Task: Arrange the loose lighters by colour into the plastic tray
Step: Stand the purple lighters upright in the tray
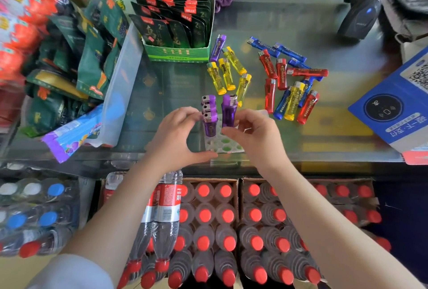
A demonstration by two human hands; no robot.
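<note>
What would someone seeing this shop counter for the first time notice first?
Probably the two hands at the centre: the right hand holds a purple lighter upright over the white tray, where a row of purple lighters already stands by the left hand. Behind lie loose yellow lighters and a red and blue pile. Red-capped bottles fill the boxes below the counter.

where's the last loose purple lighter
In the head view, the loose purple lighter lies on the glass counter just right of the green box, above the yellow lighters.
</note>
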